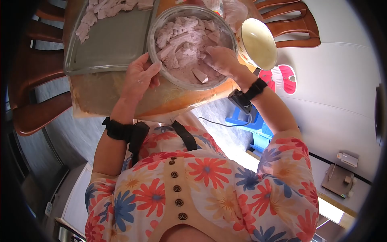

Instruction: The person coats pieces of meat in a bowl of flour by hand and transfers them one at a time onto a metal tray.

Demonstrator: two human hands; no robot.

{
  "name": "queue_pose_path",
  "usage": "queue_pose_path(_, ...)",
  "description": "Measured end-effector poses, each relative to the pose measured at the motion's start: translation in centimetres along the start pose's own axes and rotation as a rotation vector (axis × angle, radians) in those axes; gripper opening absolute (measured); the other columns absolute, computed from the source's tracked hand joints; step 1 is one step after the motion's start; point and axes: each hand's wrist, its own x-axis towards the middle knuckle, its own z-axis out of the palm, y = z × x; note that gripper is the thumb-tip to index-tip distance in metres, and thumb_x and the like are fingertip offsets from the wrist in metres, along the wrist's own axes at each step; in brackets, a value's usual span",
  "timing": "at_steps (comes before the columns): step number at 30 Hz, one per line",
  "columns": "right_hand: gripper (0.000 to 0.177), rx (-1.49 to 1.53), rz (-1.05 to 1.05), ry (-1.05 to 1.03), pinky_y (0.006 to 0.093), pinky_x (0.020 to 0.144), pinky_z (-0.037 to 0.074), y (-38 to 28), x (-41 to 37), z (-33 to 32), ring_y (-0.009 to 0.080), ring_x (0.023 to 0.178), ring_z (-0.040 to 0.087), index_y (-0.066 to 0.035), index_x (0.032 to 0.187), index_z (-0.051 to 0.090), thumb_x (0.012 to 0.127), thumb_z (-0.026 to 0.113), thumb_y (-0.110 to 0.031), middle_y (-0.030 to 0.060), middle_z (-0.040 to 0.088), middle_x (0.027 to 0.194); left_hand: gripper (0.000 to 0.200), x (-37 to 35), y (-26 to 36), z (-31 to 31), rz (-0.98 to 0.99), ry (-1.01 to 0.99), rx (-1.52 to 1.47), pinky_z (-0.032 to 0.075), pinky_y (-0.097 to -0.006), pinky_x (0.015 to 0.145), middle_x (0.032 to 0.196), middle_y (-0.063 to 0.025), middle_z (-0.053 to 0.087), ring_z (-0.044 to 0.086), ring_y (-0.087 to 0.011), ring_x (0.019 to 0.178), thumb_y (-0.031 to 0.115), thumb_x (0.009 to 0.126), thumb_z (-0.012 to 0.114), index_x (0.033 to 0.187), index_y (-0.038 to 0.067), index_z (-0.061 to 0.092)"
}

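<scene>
The left hand point(138, 76) grips the bowl point(188, 86) near the surface's point(102, 94) edge; right hand point(223, 60) curls among pale strips point(177, 42), grip unclear, basin point(261, 46) just beside.

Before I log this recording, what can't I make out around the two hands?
All in the head view:
- Right hand: the fingertips are hidden by the hand itself and the pinkish pieces, so their grip can't be told.
- Large bowl: the pieces cover most of its floor.
- Tray: its far end is cut off by the top edge.
- Packet: cut off there too, its print too small to read.
</scene>
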Motion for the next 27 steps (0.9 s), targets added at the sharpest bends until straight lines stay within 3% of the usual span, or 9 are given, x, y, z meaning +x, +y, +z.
queue_pose_path(2,0.031,-0.078,0.129,-0.024,0.0385,0.076,0.048,-0.1,-0.1,0.0,0.0331,0.088,0.061,-0.008,0.100,0.065,0.087,0.057,-0.034,0.0159,0.065,0.090,0.020,0.0,0.0,-0.2,0.008,-0.016,-0.001,0.038,-0.0191,0.042,0.066,0.0019,0.057,0.050,-0.0046,0.047,0.015,0.089,0.059,0.107,0.004,0.060)
queue_pose_path(4,0.030,0.279,-0.028,0.100,0.0395,0.076,0.048,1.4,-0.4,-0.3,0.0343,0.087,0.061,-0.005,0.095,0.065,0.087,0.058,-0.033,0.0169,0.064,0.090,0.024,0.2,-0.2,-0.4,0.000,-0.014,0.054,0.039,-0.0190,0.042,0.068,0.0016,0.057,0.050,-0.0047,0.047,0.016,0.088,0.061,0.108,0.004,0.060)
queue_pose_path(7,0.027,0.480,-0.095,0.093,0.0410,0.075,0.047,2.1,-1.2,-0.4,0.0363,0.085,0.060,-0.004,0.094,0.064,0.087,0.058,-0.029,0.0187,0.063,0.088,0.029,0.4,0.0,-0.7,-0.040,0.002,0.149,0.039,-0.0194,0.042,0.070,0.0006,0.058,0.050,-0.0059,0.047,0.018,0.087,0.062,0.112,0.004,0.059)
queue_pose_path(10,0.026,0.142,-0.083,0.104,0.0410,0.075,0.047,1.9,-1.6,0.0,0.0367,0.083,0.059,-0.003,0.093,0.064,0.086,0.059,-0.027,0.0199,0.063,0.088,0.034,0.1,0.8,-0.3,0.022,0.119,0.267,0.042,-0.0219,0.044,0.069,-0.0013,0.058,0.050,-0.0078,0.046,0.017,0.086,0.063,0.116,0.001,0.058)
queue_pose_path(14,0.026,0.185,-0.016,0.117,0.0404,0.076,0.047,1.2,-1.1,-0.1,0.0368,0.083,0.059,-0.002,0.093,0.064,0.085,0.061,-0.027,0.0201,0.063,0.088,0.037,0.2,1.5,-1.1,0.264,0.301,0.611,0.046,-0.0246,0.050,0.072,-0.0048,0.059,0.053,-0.0114,0.051,0.015,0.083,0.064,0.119,0.003,0.058)
queue_pose_path(16,0.025,0.221,-0.115,0.134,0.0402,0.076,0.047,1.3,-1.3,-1.0,0.0363,0.084,0.060,-0.004,0.096,0.065,0.085,0.062,-0.026,0.0174,0.064,0.091,0.036,-0.3,3.0,-0.3,0.505,0.290,0.858,0.048,-0.0269,0.057,0.077,-0.0080,0.060,0.057,-0.0162,0.057,0.012,0.081,0.065,0.116,0.008,0.061)
queue_pose_path(19,0.024,0.443,-0.279,0.218,0.0393,0.074,0.047,1.3,-2.1,-1.6,0.0341,0.084,0.060,-0.006,0.099,0.066,0.085,0.062,-0.026,0.0136,0.065,0.094,0.029,0.2,4.3,3.2,0.549,0.146,0.994,0.050,-0.0315,0.064,0.083,-0.0100,0.060,0.061,-0.0228,0.069,0.014,0.080,0.065,0.108,0.012,0.066)
queue_pose_path(22,0.023,0.421,-0.160,0.097,0.0419,0.076,0.046,0.3,-2.6,-1.7,0.0337,0.087,0.060,-0.009,0.094,0.069,0.082,0.062,-0.027,0.0139,0.065,0.092,0.022,1.5,3.8,6.7,0.647,0.037,1.129,0.048,-0.0325,0.064,0.085,-0.0103,0.058,0.060,-0.0239,0.071,0.018,0.081,0.067,0.101,0.010,0.068)
queue_pose_path(27,0.021,0.321,-0.303,0.139,0.0379,0.078,0.046,-0.1,-3.4,-2.5,0.0287,0.089,0.058,-0.010,0.098,0.068,0.084,0.062,-0.025,0.0096,0.063,0.093,0.020,3.4,2.5,9.5,0.526,-0.025,1.309,0.048,-0.0367,0.068,0.090,-0.0102,0.059,0.060,-0.0284,0.078,0.028,0.080,0.067,0.093,0.012,0.070)
